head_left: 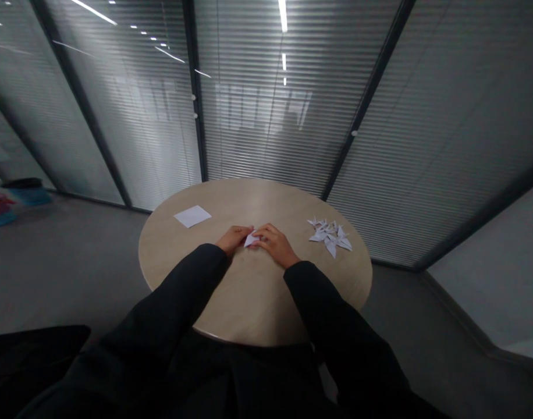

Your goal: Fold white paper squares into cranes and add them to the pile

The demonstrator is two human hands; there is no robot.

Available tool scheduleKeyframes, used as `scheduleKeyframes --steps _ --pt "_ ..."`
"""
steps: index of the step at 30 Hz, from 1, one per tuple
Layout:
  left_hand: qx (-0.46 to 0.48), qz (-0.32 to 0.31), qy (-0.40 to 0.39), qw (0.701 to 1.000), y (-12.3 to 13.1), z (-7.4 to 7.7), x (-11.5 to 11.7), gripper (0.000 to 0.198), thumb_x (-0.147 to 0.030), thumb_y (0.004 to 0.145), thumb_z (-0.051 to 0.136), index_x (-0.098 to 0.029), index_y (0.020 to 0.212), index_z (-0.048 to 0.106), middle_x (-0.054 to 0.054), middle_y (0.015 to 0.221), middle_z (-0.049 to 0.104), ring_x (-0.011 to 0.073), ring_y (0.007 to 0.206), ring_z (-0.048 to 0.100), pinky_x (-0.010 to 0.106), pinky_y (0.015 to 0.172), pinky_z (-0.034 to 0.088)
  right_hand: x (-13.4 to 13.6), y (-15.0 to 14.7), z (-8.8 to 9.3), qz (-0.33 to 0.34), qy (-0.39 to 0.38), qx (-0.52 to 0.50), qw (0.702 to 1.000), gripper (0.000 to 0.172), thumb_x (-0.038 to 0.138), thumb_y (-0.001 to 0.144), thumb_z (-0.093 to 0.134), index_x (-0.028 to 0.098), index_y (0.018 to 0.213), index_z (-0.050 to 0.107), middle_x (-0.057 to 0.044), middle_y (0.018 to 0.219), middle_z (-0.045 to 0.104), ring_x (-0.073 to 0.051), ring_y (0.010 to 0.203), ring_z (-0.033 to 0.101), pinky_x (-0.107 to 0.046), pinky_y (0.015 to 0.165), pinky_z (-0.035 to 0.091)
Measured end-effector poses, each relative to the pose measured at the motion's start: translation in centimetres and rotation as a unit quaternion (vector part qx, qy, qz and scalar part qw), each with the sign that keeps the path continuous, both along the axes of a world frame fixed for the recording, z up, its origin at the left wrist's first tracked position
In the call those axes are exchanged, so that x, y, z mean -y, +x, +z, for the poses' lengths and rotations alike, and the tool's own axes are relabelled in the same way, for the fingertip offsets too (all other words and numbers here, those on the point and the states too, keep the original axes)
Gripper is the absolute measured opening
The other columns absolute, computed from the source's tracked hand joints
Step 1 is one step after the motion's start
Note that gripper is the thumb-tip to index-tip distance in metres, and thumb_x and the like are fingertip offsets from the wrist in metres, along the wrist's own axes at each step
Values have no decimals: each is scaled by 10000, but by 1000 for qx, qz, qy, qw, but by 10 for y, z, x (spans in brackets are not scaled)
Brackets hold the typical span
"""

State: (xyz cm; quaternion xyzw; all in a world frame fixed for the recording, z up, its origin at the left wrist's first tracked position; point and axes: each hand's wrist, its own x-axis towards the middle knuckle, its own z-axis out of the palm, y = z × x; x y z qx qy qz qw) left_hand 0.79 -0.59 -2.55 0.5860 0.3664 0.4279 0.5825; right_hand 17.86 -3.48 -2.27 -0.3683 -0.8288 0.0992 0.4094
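Note:
My left hand and my right hand meet near the middle of a round wooden table. Between them, a small folded piece of white paper is pinched at its edges by the fingers of both hands. To the left lies a flat square white paper sheet. At the right, a loose pile of several white origami cranes rests on the tabletop, out of reach of my fingers.
Glass partitions with horizontal blinds curve behind the table. The grey floor surrounds it. A blue and pink container stands far off at the left. My dark sleeves cover the lower view.

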Motion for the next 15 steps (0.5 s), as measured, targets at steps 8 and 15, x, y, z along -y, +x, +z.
scheduleKeyframes --steps 8,15 --pt "1 -6 5 1000 0 -10 -9 499 -623 633 669 -131 584 600 15 516 551 99 465 429 254 482 273 -4 0 0 20 -37 -62 997 120 241 802 688 206 916 708 -36 924 612 -149 822 602 -278 705 513" --pt "2 -8 -12 1000 1 -9 -7 464 -579 644 691 -123 603 615 14 517 562 94 454 445 245 469 296 -6 2 -1 14 -52 -75 996 122 273 784 705 199 880 717 -36 902 617 -145 798 606 -271 681 515"
